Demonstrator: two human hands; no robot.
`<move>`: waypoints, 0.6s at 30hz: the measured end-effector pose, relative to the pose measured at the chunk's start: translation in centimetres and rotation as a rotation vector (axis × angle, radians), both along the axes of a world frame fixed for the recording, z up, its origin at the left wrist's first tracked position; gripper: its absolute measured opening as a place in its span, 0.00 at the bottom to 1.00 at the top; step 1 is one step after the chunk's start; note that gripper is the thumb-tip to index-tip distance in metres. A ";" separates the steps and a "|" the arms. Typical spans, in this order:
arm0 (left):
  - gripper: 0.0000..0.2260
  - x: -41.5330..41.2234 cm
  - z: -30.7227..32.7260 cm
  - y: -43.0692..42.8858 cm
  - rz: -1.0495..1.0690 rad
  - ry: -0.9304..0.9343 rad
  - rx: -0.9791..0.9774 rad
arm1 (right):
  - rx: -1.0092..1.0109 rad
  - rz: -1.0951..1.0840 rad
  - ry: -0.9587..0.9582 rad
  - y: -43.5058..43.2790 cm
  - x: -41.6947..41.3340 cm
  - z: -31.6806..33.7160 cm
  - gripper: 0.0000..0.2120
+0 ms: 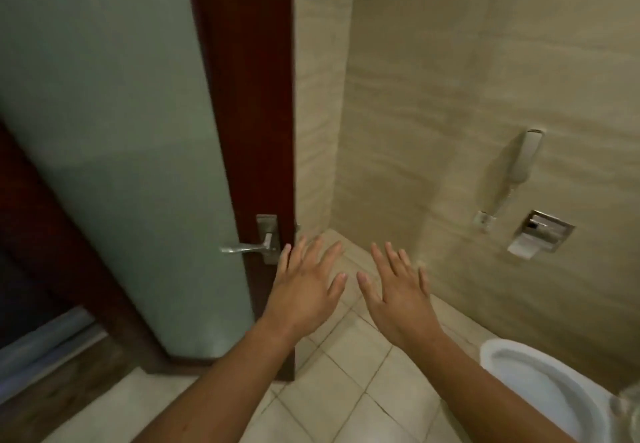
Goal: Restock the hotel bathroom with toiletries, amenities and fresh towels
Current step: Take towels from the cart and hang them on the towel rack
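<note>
Hands: left hand (304,290), right hand (398,292) were empty, fingers (394,260) spread.
Toilet paper (521,248): seemed light, soft; grip the roll's sides.

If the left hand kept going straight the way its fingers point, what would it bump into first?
Probably the beige tiled wall, just right of the door handle. The left hand is empty, its fingers spread. Depth is hard to judge.

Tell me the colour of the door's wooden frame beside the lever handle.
Dark reddish-brown door frame, shown best in the head view.
</note>
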State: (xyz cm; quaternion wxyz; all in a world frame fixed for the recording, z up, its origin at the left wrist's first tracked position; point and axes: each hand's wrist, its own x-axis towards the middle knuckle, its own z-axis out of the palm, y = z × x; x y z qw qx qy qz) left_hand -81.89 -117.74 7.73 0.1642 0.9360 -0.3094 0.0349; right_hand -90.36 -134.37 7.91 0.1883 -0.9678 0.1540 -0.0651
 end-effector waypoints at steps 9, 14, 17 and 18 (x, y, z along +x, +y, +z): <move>0.35 4.3 -3.2 25.6 0.372 0.043 0.019 | -0.079 0.333 0.057 22.7 10.2 -2.5 0.33; 0.27 4.7 -4.6 38.1 0.556 0.067 -0.024 | -0.122 0.535 0.097 34.5 14.0 -3.6 0.33; 0.27 4.4 -5.4 43.9 0.663 0.094 -0.064 | -0.123 0.652 0.124 40.0 15.5 -3.6 0.33; 0.27 4.3 -5.8 45.6 0.693 0.099 -0.070 | -0.120 0.688 0.120 41.6 15.9 -3.7 0.32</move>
